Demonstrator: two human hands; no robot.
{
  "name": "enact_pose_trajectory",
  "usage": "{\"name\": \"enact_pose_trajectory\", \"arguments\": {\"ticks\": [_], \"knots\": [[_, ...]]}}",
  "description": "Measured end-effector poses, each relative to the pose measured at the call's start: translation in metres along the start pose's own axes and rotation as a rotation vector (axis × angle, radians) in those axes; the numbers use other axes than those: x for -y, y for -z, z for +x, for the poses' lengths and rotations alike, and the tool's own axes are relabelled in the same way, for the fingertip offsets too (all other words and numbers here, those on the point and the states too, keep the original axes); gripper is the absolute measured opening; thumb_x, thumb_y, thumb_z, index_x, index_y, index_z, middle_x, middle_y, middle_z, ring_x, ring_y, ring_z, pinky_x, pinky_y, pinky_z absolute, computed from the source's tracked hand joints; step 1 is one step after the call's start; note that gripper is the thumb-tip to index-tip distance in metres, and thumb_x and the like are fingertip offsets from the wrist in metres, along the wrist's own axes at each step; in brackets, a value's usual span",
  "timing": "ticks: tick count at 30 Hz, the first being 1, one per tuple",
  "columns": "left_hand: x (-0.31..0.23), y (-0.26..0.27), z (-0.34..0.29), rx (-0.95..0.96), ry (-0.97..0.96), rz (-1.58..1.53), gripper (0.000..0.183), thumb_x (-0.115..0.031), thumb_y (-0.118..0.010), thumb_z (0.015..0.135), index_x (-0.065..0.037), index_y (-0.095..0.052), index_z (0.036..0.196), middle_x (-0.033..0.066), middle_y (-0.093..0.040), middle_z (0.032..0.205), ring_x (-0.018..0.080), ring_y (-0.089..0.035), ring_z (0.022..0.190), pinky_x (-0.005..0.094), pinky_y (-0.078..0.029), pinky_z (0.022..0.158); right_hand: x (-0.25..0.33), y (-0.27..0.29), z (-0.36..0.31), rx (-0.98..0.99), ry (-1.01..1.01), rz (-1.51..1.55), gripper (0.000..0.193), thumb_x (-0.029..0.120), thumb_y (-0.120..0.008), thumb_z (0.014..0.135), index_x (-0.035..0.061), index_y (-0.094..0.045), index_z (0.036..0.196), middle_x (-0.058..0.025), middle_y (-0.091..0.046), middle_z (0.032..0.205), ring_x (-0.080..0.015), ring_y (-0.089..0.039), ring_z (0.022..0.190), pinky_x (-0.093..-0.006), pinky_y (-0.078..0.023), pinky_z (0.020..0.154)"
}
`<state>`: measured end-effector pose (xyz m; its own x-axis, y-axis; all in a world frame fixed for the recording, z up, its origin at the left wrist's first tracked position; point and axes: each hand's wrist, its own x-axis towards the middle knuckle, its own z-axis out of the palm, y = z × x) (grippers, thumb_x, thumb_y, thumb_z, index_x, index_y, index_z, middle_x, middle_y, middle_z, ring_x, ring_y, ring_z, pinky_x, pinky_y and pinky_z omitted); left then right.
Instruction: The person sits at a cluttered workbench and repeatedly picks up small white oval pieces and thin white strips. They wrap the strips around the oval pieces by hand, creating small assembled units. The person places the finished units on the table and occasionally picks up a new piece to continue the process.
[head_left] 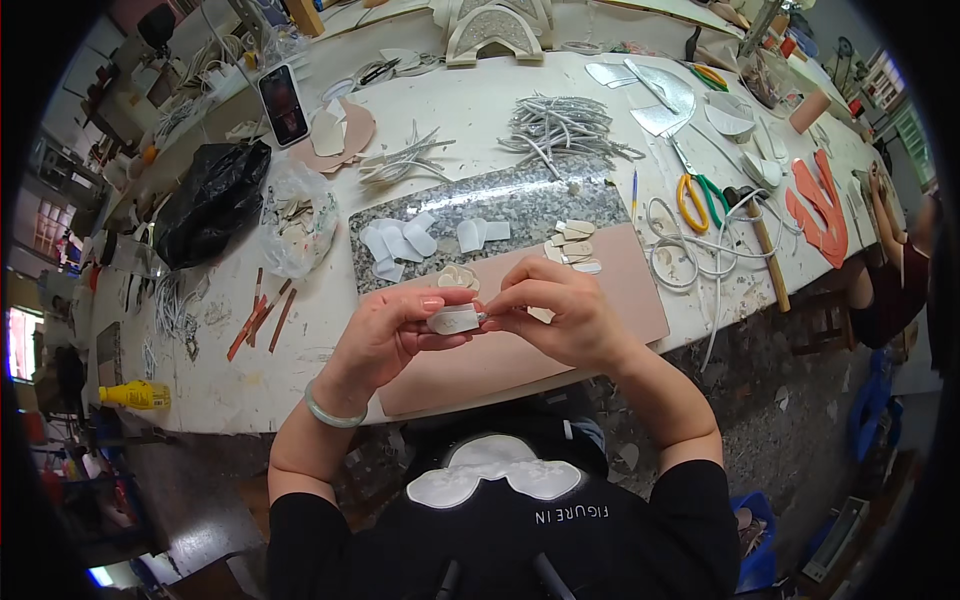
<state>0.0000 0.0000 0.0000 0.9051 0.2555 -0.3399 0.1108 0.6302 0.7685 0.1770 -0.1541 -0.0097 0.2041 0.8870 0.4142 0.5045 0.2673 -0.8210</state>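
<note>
White tab (453,320), rounded, one: gripped by the left hand (388,325), with the right hand (555,312) pinched at its right end, above a pink board (622,288). Loose white pieces (400,243) lie beyond, on a speckled slab (520,205).

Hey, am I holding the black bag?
No, the black bag lies on the table, while the left hand holds a white piece and the right hand pinches its end.

The left hand's grip (390,325) holds a small white tab (455,320) above a pink board (500,370); the right hand's grip (560,310) pinches its end. Beyond lie a granite slab (520,200), scissors (695,181) and a hammer (768,245).
</note>
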Motion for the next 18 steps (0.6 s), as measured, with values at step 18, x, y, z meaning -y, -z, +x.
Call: {"name": "enact_pose_trajectory", "arguments": {"ticks": [18], "knots": [[0.005, -0.011, -0.002, -0.070, -0.079, 0.274, 0.031, 0.000, -0.063, 0.088, 0.007, -0.059, 0.118, 0.0150, -0.067, 0.105, 0.0187, -0.067, 0.091, 0.0278, -0.057, 0.081, 0.000, -0.002, 0.001, 0.001, 0.041, -0.054, 0.016, 0.002, -0.076, 0.075, 0.0055, -0.070, 0.089, -0.0062, -0.061, 0.083, -0.0182, -0.063, 0.072, -0.0290, -0.052, 0.063]]}}
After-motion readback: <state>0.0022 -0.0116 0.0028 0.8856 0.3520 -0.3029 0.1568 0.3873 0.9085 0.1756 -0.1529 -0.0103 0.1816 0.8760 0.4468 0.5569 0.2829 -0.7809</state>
